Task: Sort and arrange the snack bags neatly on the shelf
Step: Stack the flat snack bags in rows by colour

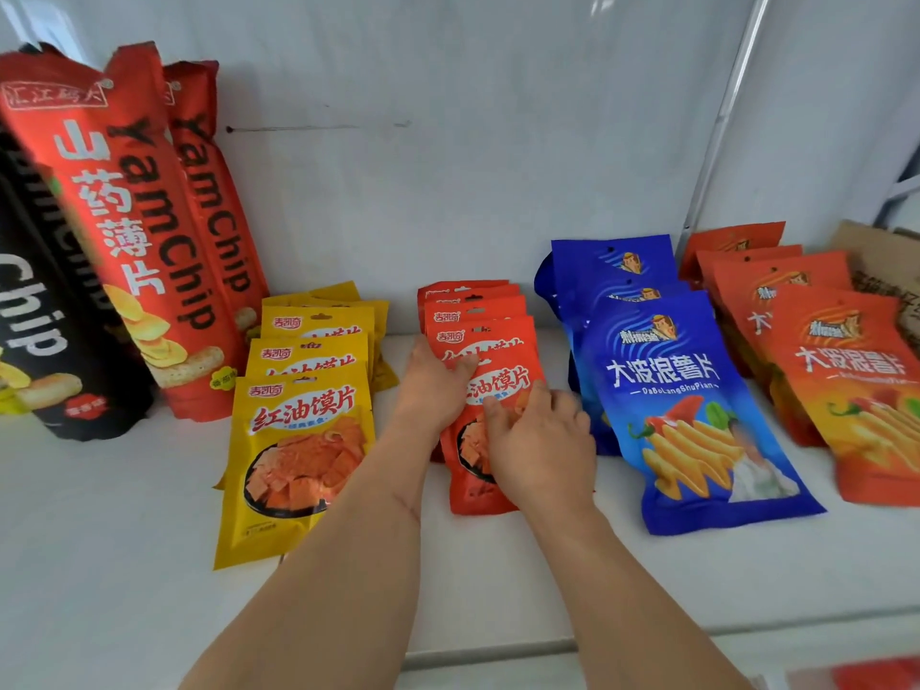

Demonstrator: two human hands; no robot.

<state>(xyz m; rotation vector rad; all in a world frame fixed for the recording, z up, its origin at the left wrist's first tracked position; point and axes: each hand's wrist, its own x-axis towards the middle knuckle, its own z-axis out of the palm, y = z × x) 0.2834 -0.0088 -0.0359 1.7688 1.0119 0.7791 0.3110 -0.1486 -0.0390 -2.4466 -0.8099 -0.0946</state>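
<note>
Both hands rest on the front red bag point(490, 390) in the middle row of the white shelf point(124, 515). The left hand point(433, 385) grips its left edge, thumb on top; the right hand point(540, 440) lies flat on it, fingers loosely spread. Yellow bags point(298, 440) stand just left, blue bags point(687, 405) just right.

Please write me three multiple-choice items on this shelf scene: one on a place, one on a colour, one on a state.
1. Where do the tall YamChip bags stand?
A. far left
B. centre
C. far right

2. What colour is the bag stack just right of the hands?
A. green
B. blue
C. black

3. What are both hands doing?
A. hanging free
B. touching the front red bag
C. lifting a yellow bag

Answers: 1 A, they lean at the left edge. 2 B, its front is blue. 3 B, the left hand and right hand rest on it.
</note>
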